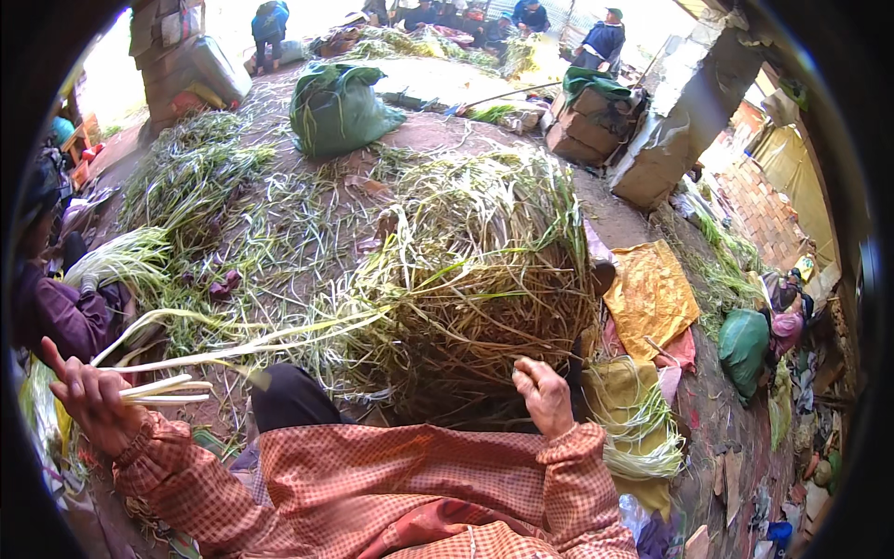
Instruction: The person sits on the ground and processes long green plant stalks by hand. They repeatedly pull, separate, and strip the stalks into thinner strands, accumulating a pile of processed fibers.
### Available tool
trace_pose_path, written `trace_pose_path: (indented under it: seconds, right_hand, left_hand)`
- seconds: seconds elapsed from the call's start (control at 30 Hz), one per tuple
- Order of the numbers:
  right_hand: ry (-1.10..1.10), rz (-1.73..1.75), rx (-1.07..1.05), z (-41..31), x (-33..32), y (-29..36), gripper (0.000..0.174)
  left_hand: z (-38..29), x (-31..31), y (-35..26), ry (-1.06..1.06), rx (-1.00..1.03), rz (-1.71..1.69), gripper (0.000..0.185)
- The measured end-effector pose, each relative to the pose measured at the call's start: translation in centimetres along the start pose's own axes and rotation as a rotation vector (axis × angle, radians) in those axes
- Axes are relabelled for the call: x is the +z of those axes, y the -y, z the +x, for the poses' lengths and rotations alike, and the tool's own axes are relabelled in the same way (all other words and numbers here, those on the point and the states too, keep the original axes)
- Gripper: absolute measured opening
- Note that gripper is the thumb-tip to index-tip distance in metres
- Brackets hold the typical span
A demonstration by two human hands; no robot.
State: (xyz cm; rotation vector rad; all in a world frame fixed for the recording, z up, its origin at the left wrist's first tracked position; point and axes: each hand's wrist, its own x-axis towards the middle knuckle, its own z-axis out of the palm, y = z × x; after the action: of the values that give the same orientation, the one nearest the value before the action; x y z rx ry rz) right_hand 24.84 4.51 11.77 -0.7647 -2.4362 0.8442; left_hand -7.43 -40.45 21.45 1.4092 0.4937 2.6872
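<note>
At the lower left, my left hand [98, 403] is closed round several long stalks with pale stems [230, 354]. Their cut white ends poke out to the right of the fist, and the leafy parts reach across to the heap; my index finger points up. My right hand [543, 397], fingers curled, is at the near right edge of a large heap of dry and green leaves [482, 279]. Whether it pinches a leaf there cannot be made out. To its right, pale trimmed stalks [646, 447] lie on a yellow-brown cloth [614, 391].
A person in purple [63, 307] sits close at the left beside a bundle of stalks [126, 258]. Loose leaves litter the ground. Beyond stand a green sack [339, 115] and stacked blocks [587, 126]. An orange sack [649, 297] lies right; other people are farther off.
</note>
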Motion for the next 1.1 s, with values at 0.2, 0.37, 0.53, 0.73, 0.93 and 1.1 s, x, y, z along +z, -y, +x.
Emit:
trace_pose_path:
  seconds: [0.2, 0.37, 0.53, 0.73, 0.93, 1.1]
  right_hand:
    - [0.170, -0.075, -0.148, 4.7, 4.2, 0.6, 0.024]
    - [0.258, -0.432, -0.097, 5.9, 9.3, 0.1, 0.042]
    - [0.492, -0.322, -0.162, 1.9, 11.0, 0.8, 0.030]
    - [0.678, 0.029, -0.225, -4.5, 9.1, 3.0, 0.020]
    - [1.039, 0.044, -0.277, -6.1, 6.8, 5.5, 0.025]
    - [0.415, -0.286, -0.441, 2.6, 3.3, 3.8, 0.022]
  left_hand:
    - [-3.5, 3.1, 10.8, -0.460, -0.151, -0.172, 0.046]
    - [-7.5, 8.2, 21.9, -0.495, -0.519, -0.254, 0.034]
    - [-8.4, 8.2, 23.5, -0.510, -0.575, -0.172, 0.030]
    - [-10.7, 7.3, 24.8, -0.546, -1.022, 0.237, 0.025]
    - [-13.6, 8.7, 29.0, -0.362, -1.153, 0.317, 0.029]
    - [-15.5, 7.7, 30.1, -0.347, -1.349, 0.379, 0.037]
